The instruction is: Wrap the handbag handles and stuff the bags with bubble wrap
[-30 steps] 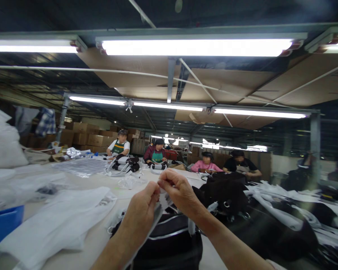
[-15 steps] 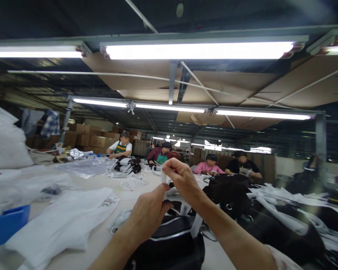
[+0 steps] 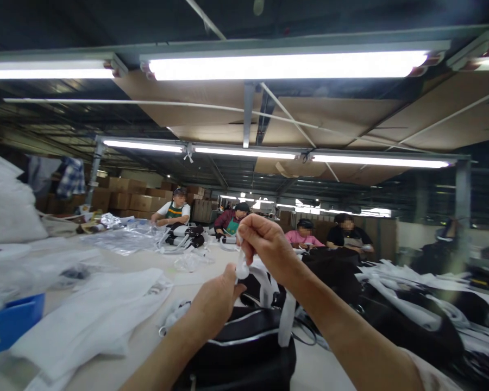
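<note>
Head view: what's changed with the hands?

The right hand (image 3: 269,244) is now above the left hand (image 3: 214,307), with a white strip (image 3: 243,267) showing between them; a second ago their fingertips nearly met.

And the fingers?

Right thumb and fingers pinch the strip's upper part; the left ones seem to grip it lower down, their exact hold partly hidden.

Where's the strip?

Above the black fabric item (image 3: 261,350), near a white band (image 3: 286,323) hanging down its front.

Meaning?

I'd judge the strip is still being worked, not finished
</note>
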A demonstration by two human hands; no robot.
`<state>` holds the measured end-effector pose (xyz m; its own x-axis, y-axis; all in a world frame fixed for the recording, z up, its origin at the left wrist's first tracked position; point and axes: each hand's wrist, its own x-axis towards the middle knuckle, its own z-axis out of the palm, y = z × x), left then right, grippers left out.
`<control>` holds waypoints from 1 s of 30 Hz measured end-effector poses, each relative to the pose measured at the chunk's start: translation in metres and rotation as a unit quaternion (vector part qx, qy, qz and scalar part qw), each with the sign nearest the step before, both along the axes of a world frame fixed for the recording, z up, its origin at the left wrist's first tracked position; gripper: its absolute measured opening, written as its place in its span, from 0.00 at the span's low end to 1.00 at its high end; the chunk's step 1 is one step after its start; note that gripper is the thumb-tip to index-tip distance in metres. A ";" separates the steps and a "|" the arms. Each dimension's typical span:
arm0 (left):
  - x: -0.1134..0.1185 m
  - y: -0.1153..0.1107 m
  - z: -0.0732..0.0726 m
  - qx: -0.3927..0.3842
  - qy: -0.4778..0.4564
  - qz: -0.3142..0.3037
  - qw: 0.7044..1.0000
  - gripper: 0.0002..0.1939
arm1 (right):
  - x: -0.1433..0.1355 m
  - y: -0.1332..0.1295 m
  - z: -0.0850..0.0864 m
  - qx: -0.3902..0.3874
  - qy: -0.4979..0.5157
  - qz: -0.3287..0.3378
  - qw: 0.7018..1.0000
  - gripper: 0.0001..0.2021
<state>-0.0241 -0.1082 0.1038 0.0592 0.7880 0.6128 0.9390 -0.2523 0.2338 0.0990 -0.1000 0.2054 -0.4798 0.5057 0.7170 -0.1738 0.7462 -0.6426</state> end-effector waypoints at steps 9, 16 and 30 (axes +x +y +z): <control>-0.087 -0.014 0.000 0.109 0.057 0.108 0.987 0.30 | 0.112 0.043 -0.084 -0.135 -0.078 -0.219 0.963 0.22; -0.099 -0.009 -0.025 -0.058 0.152 0.153 0.975 0.14 | 0.141 0.066 -0.217 -0.130 -0.323 -0.234 0.908 0.57; -0.036 0.127 0.093 0.182 0.177 0.104 0.962 0.14 | 0.122 -0.016 -0.257 0.116 -0.211 -0.283 0.928 0.06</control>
<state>-0.0605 0.0188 0.1971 0.1795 0.5417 0.8212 0.9824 -0.0552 -0.1783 0.2212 -0.1164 -0.0512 -0.4468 0.6187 0.6462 0.5194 0.7675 -0.3757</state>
